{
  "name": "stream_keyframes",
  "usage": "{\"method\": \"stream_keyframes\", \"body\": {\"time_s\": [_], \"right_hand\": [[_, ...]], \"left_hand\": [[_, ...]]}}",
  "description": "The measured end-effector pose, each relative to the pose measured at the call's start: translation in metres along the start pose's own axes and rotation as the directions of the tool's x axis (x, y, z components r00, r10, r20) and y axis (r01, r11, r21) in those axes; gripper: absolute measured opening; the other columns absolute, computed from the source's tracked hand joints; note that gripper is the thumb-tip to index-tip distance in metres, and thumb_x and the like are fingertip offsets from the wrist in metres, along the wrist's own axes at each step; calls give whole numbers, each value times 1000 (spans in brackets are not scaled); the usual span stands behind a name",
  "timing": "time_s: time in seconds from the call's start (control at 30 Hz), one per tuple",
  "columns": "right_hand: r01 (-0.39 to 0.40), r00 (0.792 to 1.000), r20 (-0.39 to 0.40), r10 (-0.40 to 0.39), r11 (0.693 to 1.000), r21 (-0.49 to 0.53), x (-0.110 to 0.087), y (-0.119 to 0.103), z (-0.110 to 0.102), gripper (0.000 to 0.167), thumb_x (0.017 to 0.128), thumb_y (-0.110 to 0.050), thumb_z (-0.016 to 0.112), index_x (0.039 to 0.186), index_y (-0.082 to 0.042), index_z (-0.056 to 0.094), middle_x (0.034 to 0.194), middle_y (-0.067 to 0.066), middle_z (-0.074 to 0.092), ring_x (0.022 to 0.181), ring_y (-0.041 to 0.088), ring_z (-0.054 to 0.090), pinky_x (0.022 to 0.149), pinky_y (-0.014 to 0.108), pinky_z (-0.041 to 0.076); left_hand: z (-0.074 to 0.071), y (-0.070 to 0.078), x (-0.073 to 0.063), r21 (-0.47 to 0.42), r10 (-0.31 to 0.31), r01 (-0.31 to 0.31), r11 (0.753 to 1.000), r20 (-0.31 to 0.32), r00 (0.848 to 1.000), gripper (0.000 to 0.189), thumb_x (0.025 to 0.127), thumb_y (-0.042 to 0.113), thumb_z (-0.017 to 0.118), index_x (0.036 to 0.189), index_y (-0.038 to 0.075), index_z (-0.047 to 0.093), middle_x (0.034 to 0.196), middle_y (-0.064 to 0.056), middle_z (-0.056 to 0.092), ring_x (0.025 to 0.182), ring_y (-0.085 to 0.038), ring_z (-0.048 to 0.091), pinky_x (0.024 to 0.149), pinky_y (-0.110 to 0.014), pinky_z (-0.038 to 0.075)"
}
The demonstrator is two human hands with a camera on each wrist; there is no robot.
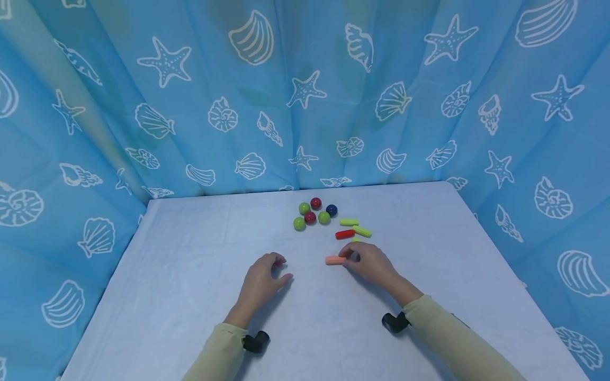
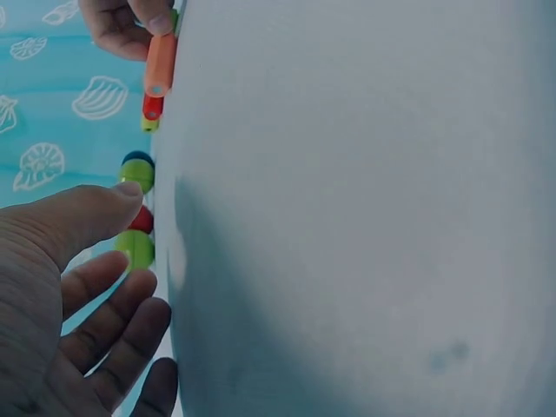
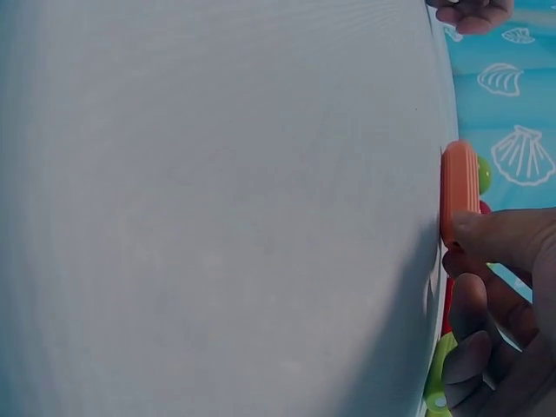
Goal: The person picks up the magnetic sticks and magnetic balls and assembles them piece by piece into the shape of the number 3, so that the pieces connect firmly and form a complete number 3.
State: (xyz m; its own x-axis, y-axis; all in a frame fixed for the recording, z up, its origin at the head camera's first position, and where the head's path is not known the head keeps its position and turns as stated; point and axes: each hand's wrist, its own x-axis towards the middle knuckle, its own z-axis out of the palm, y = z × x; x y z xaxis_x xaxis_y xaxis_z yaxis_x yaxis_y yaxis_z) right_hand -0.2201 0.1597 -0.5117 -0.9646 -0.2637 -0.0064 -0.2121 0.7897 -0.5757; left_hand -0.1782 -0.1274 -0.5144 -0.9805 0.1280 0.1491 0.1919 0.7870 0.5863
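Thumb and fingers of my right hand (image 1: 370, 263) pinch one end of an orange, ridged, rounded stick (image 1: 334, 260), which lies low at the table. In the right wrist view, lengthwise grooves show on the orange stick (image 3: 459, 191). My left hand (image 1: 259, 280) is held over the table to the left, fingers loosely bent, with nothing in it. Just beyond the right hand are a red stick (image 1: 345, 234) and yellow-green sticks (image 1: 349, 222), one partly hidden by that hand.
Behind and left of the sticks sits a group of balls: green (image 1: 299, 224), red (image 1: 310, 217) and one dark blue (image 1: 331, 210). A white cloth covers the table (image 1: 200, 238). A blue curtain (image 1: 190, 121) with white shell prints surrounds its back and sides.
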Motion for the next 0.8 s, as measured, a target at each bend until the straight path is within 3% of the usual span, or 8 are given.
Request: {"method": "stream_keyframes", "body": {"time_s": [0.47, 0.8], "right_hand": [[2, 999, 39, -3, 1000, 23, 0, -8, 6, 21, 88, -18, 81, 108, -21, 73, 103, -8, 70, 93, 14, 60, 85, 34, 54], [47, 997, 53, -47, 999, 0, -1, -10, 11, 21, 87, -17, 82, 105, -22, 73, 101, -10, 69, 90, 12, 58, 82, 32, 53]], "left_hand": [[9, 6, 1, -17, -30, 30, 999, 21, 999, 38, 83, 25, 86, 114, 12, 69, 98, 1, 65, 91, -16, 61, 83, -37, 52], [11, 11, -1, -52, -10, 12, 999, 51, 999, 40, 82, 25, 86, 115, 11, 69, 99, 1, 66, 92, -16, 61, 84, -38, 53]]}}
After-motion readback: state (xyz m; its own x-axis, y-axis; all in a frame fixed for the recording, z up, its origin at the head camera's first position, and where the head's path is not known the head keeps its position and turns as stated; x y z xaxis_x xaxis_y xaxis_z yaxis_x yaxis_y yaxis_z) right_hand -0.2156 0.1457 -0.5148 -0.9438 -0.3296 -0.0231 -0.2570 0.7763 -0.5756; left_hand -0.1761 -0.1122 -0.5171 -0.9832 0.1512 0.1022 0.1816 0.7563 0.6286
